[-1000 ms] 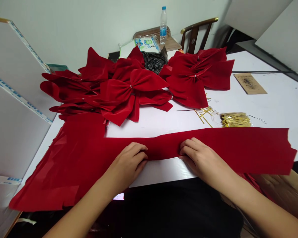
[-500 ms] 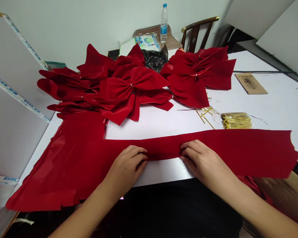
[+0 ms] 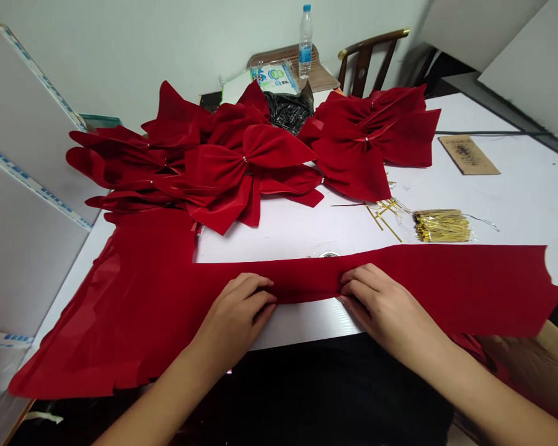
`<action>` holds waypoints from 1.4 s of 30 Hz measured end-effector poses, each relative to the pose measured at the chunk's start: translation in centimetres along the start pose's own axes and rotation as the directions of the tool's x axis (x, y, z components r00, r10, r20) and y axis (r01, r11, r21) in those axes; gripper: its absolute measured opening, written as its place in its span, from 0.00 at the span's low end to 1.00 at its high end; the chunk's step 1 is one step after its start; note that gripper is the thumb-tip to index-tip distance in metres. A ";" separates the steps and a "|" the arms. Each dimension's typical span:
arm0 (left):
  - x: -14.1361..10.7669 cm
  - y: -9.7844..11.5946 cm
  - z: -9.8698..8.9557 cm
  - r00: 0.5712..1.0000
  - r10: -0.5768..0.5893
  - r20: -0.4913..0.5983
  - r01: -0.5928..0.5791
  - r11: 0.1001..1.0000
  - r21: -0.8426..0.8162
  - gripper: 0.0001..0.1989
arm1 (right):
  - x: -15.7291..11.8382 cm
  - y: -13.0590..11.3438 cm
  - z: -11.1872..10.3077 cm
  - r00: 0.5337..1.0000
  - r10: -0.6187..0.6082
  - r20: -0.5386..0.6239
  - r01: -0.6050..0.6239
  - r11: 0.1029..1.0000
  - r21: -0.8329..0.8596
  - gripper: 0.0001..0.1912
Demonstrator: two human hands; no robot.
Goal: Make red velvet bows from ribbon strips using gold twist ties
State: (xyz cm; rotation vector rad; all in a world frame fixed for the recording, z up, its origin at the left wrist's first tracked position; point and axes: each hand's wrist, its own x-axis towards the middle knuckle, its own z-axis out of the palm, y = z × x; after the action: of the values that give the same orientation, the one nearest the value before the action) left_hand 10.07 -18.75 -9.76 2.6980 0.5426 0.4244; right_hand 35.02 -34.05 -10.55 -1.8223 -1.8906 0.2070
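Note:
A long strip of red velvety fabric (image 3: 465, 288) runs across the front of the table. My left hand (image 3: 237, 313) pinches its lower edge left of centre. Its matching edge to the right is gripped by my right hand (image 3: 376, 294), with the thumb beneath and the fingers on top. Between the hands the strip is narrowed and slightly folded. To the left, the strip lies over a stack of flat red fabric pieces (image 3: 116, 322). Behind it are red bows (image 3: 242, 161) heaped in a pile, bound at their middles with small shiny ties.
A bundle of gold twist ties (image 3: 441, 225) lies on the white table (image 3: 516, 204), with loose ties (image 3: 384, 217) beside it. Farther back are a brown card (image 3: 469, 155), a black plastic bag (image 3: 288, 111), a water bottle (image 3: 305, 43) and a wooden chair (image 3: 365, 62).
Both hands keep their hold and have barely moved. The strip's middle sits slightly lower, and a round object now shows behind its upper edge.

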 end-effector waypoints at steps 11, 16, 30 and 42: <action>0.1 -0.1 -0.1 1.000 -0.011 -0.006 0.011 1.000 -0.017 0.07 | -0.2 0.0 0.1 1.000 0.014 -0.013 -0.014 1.000 -0.009 0.08; 0.0 -0.1 0.2 1.000 -0.019 -0.020 0.018 0.999 -0.031 0.06 | -0.3 0.1 0.2 1.000 0.030 0.004 -0.030 0.999 -0.019 0.09; 0.1 -0.2 -0.3 1.000 0.019 -0.022 -0.019 1.000 -0.010 0.06 | -0.1 0.4 -0.2 1.000 -0.016 0.009 0.017 0.999 -0.042 0.10; -1.0 -0.7 -0.4 0.993 0.032 0.112 -0.045 0.992 0.119 0.13 | -0.7 1.4 -0.8 0.994 -0.056 0.093 0.058 0.998 -0.019 0.11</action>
State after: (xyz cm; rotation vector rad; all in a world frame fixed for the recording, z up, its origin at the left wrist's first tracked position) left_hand 8.84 -18.40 -9.88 2.8322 0.5004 0.2584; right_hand 36.64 -34.82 -10.67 -1.7984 -2.0131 0.2563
